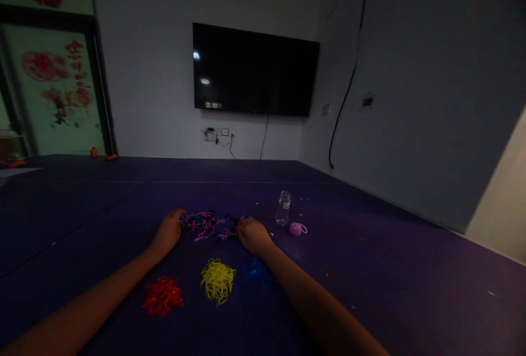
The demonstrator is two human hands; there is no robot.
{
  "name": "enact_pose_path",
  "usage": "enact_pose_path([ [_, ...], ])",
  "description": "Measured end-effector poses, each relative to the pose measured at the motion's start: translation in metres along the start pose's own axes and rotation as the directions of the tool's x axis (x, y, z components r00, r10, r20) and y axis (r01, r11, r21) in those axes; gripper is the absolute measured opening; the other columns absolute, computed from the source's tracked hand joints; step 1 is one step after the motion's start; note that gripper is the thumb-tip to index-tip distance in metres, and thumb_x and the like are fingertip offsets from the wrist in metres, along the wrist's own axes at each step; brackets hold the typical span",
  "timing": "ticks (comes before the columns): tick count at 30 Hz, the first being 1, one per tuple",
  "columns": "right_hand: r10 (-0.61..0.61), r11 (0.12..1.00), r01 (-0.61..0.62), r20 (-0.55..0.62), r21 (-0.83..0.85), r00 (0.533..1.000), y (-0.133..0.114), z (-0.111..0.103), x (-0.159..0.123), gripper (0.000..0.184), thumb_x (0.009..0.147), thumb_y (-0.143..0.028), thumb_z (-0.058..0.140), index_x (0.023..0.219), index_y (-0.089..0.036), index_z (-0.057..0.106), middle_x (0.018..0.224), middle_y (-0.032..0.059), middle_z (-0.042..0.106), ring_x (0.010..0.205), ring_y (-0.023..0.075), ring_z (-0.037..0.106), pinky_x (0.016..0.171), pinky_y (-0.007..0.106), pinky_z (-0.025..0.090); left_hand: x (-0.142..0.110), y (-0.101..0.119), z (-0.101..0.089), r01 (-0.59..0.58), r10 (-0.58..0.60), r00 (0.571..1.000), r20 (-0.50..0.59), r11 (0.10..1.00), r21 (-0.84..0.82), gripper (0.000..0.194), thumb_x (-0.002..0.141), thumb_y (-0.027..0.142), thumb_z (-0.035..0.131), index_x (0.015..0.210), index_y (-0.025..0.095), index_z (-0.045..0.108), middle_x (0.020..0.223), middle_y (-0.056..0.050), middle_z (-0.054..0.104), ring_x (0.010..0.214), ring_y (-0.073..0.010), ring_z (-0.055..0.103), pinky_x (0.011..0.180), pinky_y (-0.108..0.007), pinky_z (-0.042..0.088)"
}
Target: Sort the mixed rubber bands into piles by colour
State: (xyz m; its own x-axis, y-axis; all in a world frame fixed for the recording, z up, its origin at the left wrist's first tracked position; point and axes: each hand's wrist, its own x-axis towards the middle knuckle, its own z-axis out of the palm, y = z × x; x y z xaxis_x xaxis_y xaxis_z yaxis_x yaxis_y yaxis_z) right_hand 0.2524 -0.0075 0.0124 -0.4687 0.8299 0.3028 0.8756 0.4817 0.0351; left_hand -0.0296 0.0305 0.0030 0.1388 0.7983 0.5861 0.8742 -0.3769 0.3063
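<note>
A mixed pile of pink and black rubber bands lies on the purple surface between my two hands. My left hand rests at the pile's left edge, its fingers loosely curved and apart against the bands. My right hand is over a smaller pink and black bunch of bands; its fingers are bent down and closed on some, with the fingertips partly hidden. Nearer to me are separate heaps of red bands, yellow bands and blue bands, the blue beside my right forearm.
A clear bottle stands uncapped to the right of my right hand. A pink cap with a loop lies beside it. Small white scraps dot the purple surface. Behind it a television hangs on the wall, and a black cable dangles at the right.
</note>
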Motion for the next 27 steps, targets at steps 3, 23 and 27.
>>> enact_pose_path([
  [3, -0.011, 1.0, 0.011, -0.008, 0.015, 1.0, 0.0, 0.0, -0.001, 0.03, 0.089, -0.018, 0.037, 0.099, -0.013, 0.065, 0.102, 0.0135, 0.066, 0.1, 0.0209, 0.059, 0.092, 0.031, 0.038, -0.001, -0.002, 0.001, 0.004, -0.005, 1.0, -0.021, 0.999, -0.036, 0.044, 0.071, -0.005, 0.036, 0.104, 0.014, 0.057, 0.104, -0.011, 0.064, 0.101, -0.023, 0.061, 0.089, -0.034, 0.045],
  [23, 0.011, 1.0, -0.011, 0.002, 0.01, 1.0, -0.002, -0.003, -0.001, 0.03, 0.089, -0.017, 0.037, 0.1, -0.013, 0.065, 0.103, 0.0137, 0.066, 0.1, 0.0202, 0.06, 0.092, 0.03, 0.039, 0.001, -0.009, -0.009, 0.226, -0.3, 0.938, -0.173, 0.909, -0.35, 0.02, 0.072, 0.029, 0.055, 0.083, 0.016, 0.066, 0.081, -0.007, 0.071, 0.076, -0.024, 0.067, 0.073, -0.034, 0.052],
  [27, -0.001, 1.0, 0.001, -0.007, 0.002, 1.0, -0.001, -0.002, 0.0, 0.03, 0.088, -0.016, 0.037, 0.1, -0.012, 0.064, 0.102, 0.0136, 0.066, 0.099, 0.0202, 0.06, 0.092, 0.03, 0.039, 0.002, -0.012, -0.008, 0.25, -0.324, 0.933, -0.156, 0.897, -0.365, 0.018, 0.07, 0.029, 0.057, 0.079, 0.017, 0.067, 0.08, -0.007, 0.072, 0.075, -0.0237, 0.067, 0.072, -0.033, 0.052],
])
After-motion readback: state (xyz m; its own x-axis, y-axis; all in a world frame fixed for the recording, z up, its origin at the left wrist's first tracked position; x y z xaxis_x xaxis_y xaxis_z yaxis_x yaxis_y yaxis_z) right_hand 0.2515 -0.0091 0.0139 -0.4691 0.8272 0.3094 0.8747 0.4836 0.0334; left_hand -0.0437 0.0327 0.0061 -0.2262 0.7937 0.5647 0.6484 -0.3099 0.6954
